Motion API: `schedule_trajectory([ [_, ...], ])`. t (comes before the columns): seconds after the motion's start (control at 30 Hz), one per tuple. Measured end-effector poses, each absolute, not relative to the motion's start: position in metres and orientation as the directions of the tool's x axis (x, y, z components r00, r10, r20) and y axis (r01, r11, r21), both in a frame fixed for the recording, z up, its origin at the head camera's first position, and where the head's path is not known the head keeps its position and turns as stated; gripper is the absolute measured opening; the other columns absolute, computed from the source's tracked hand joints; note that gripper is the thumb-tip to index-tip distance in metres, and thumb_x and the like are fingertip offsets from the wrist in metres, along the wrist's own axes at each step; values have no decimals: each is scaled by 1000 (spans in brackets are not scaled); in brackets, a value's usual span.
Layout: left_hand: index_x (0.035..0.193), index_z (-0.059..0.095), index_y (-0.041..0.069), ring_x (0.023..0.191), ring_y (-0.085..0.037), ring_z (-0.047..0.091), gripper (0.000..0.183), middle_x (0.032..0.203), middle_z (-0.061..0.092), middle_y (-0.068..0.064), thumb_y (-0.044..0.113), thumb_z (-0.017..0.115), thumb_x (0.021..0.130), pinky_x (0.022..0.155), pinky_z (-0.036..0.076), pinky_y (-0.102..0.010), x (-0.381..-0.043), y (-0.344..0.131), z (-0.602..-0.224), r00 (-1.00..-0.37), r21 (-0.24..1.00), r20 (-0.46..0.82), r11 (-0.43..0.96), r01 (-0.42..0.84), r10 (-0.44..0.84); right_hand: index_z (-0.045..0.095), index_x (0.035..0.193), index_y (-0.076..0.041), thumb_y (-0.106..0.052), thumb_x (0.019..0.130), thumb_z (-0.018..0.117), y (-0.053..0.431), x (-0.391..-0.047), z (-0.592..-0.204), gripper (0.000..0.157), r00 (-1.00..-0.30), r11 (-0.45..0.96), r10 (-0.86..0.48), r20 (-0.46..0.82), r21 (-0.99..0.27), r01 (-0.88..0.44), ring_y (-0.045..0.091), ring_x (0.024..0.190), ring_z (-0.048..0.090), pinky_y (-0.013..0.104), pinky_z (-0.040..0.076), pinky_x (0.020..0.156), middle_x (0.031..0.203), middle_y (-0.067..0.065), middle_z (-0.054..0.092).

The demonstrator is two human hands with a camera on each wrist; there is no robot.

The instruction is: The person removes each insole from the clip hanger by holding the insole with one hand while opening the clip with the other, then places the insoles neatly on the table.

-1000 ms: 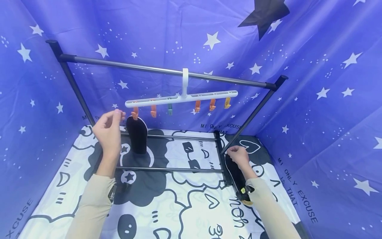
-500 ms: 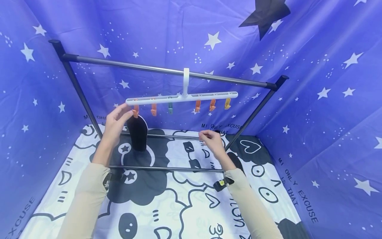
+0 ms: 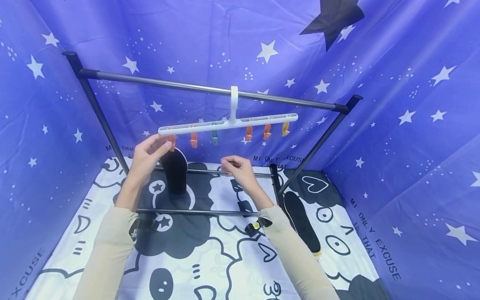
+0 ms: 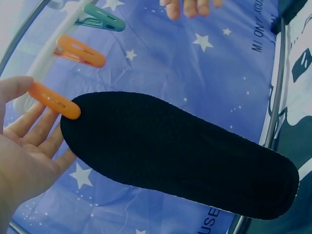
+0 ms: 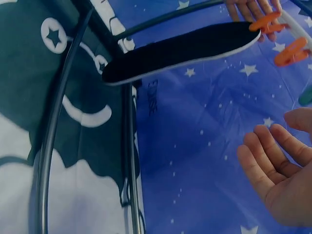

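Note:
A white clip hanger (image 3: 228, 123) hangs by its hook from a dark metal rail. Its leftmost orange clothespin (image 4: 54, 101) grips one end of a black insole (image 4: 175, 151), which dangles below. My left hand (image 3: 143, 160) pinches this clothespin, the thumb on its upper end and the fingers behind. In the right wrist view the insole's pale edge (image 5: 180, 64) shows. My right hand (image 3: 240, 171) is in the air below the hanger's middle, holding nothing, its fingers (image 5: 263, 161) loosely bent. A second black insole (image 3: 301, 221) lies on the cloth to the right.
The dark rack (image 3: 168, 84) has a top rail, slanted posts and lower bars (image 3: 210, 213). More clothespins hang along the hanger: orange (image 3: 193, 139), green (image 3: 214, 137) and yellow (image 3: 286, 129). Blue starry curtains (image 3: 397, 75) surround a black-and-white patterned cloth (image 3: 202, 266).
My left hand has moved right onto the leftmost clothespin. My right hand has travelled left from beside the lying insole to below the hanger's middle. The hanger has tipped slightly.

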State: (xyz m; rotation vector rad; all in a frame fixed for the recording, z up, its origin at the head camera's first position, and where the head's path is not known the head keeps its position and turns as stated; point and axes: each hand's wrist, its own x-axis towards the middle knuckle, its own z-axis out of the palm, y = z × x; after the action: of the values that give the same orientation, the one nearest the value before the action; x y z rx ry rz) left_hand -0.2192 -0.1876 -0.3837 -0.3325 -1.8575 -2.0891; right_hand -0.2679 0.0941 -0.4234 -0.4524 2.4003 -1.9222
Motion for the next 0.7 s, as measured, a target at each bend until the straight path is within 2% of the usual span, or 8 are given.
schedule_trajectory([
  [0.13,123,66,-6,89,-8,70,29,102,76,6,7,68,97,88,58,-16,-218,-189,-386,-919,913,388,-104,394,-73,70,116,6,-15,100,65,82,-264,-419,27,-948,178,-285,145,-963,-201,18,86,74,41,65,81,104,26,74],
  [0.2,122,66,-6,88,-8,71,28,101,77,7,6,68,97,87,58,-16,-217,-190,-386,-918,911,392,-112,397,-64,70,116,6,-16,100,66,77,-263,-419,28,-940,167,-307,145,-965,-203,17,85,74,42,65,81,104,26,74],
  [0.33,119,68,-5,86,-9,72,24,100,77,4,3,68,96,85,59,-18,-215,-190,-387,-915,903,400,-146,404,-60,70,116,7,-14,99,66,67,-261,-418,27,-928,145,-340,151,-967,-210,21,86,75,44,65,81,104,27,74],
  [0.53,116,70,-3,82,-9,72,21,98,78,3,1,69,95,80,60,-18,-210,-189,-383,-908,892,411,-167,420,-83,70,114,8,-10,98,67,54,-257,-418,25,-915,115,-369,165,-968,-221,34,91,75,47,65,80,104,28,74],
  [0.7,112,71,0,79,-8,71,17,95,78,4,2,69,95,79,59,-17,-208,-188,-378,-902,889,420,-154,432,-104,69,116,8,-9,98,67,43,-254,-416,25,-898,106,-403,179,-965,-240,27,89,75,42,65,80,106,28,73],
])
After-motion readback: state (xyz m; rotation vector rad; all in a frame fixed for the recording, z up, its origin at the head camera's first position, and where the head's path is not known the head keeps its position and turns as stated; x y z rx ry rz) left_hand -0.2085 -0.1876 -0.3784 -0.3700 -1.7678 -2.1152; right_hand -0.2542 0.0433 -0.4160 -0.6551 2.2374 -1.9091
